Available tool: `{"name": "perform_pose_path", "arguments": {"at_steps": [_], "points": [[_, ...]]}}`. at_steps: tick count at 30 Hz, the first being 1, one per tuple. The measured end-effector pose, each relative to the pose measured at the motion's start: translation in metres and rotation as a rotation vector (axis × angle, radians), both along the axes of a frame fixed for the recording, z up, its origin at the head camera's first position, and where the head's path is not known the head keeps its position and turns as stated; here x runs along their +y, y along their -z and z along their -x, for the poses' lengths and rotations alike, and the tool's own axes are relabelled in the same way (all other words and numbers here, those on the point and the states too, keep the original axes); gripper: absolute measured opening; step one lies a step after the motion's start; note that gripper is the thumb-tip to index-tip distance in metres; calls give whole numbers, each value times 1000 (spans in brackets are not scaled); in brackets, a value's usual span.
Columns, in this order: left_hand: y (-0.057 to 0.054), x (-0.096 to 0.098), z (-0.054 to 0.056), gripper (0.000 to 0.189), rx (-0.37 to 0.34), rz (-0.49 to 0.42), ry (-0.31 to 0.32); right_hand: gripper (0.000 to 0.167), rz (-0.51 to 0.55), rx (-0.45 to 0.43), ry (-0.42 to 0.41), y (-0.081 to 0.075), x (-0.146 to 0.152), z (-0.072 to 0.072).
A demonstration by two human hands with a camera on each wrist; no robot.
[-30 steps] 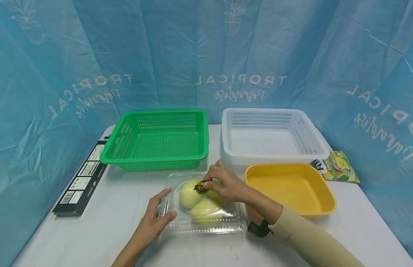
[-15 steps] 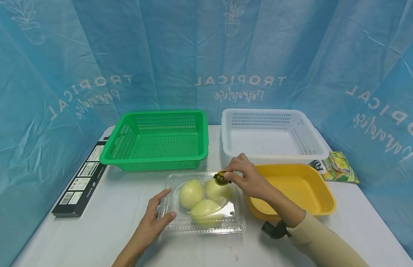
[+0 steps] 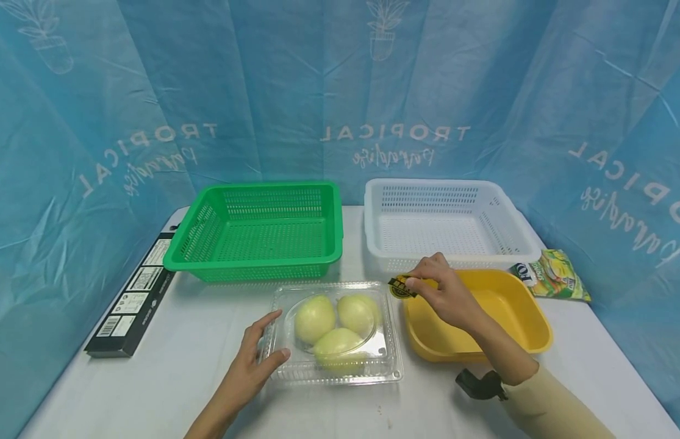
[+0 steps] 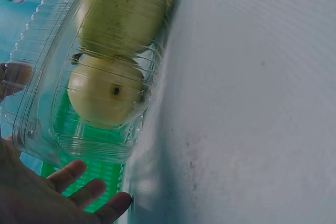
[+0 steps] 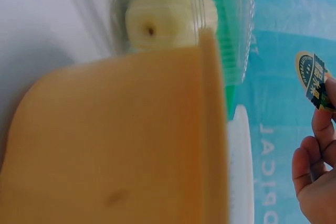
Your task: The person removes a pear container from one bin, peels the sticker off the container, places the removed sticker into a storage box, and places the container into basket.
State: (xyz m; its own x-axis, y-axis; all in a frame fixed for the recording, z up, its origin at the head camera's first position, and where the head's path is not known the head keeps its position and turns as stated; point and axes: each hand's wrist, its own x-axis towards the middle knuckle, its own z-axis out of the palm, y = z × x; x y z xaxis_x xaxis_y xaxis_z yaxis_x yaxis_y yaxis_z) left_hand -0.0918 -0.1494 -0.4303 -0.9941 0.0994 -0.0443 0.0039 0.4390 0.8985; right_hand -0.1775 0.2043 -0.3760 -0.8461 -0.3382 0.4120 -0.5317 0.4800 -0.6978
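Observation:
A clear plastic clamshell box [image 3: 391, 366] with three pale yellow-green round fruits [image 3: 314, 319] inside lies closed on the white table. My left hand [image 3: 252, 360] rests at the box's left edge, thumb and forefinger spread along it; the left wrist view shows its other fingers [image 4: 89, 195] extended beside the box. Between the thumb and fingertips of my right hand [image 3: 446, 296] is a black and gold sticker [image 3: 401, 286], held above the left rim of the yellow tub [image 3: 540, 332]. The right wrist view shows the sticker [image 5: 313, 78] pinched at one end.
Behind the box stands a green basket [image 3: 252, 266], with a white basket [image 3: 455, 261] to its right. A black box with labels [image 3: 133, 296] lies at the left edge. A green and yellow packet [image 3: 561, 274] sits partly behind the yellow tub.
My right hand has moved right with the sticker, from over the fruit box to above the yellow tub's left rim. My left hand and the box have stayed in place.

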Motion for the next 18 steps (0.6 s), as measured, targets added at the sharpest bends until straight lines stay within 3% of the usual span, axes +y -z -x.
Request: {"name": "perform_pose_path", "arguments": {"at_steps": [7, 13, 18], "points": [[0, 1, 0, 63, -6, -2, -1, 14, -40, 23, 102, 10, 24, -2], [0, 0, 1, 63, -1, -8, 3, 11, -115, -38, 218, 16, 49, -5], [1, -1, 1, 63, -1, -24, 11, 14, -166, -70, 266, 23, 66, -10]]}}
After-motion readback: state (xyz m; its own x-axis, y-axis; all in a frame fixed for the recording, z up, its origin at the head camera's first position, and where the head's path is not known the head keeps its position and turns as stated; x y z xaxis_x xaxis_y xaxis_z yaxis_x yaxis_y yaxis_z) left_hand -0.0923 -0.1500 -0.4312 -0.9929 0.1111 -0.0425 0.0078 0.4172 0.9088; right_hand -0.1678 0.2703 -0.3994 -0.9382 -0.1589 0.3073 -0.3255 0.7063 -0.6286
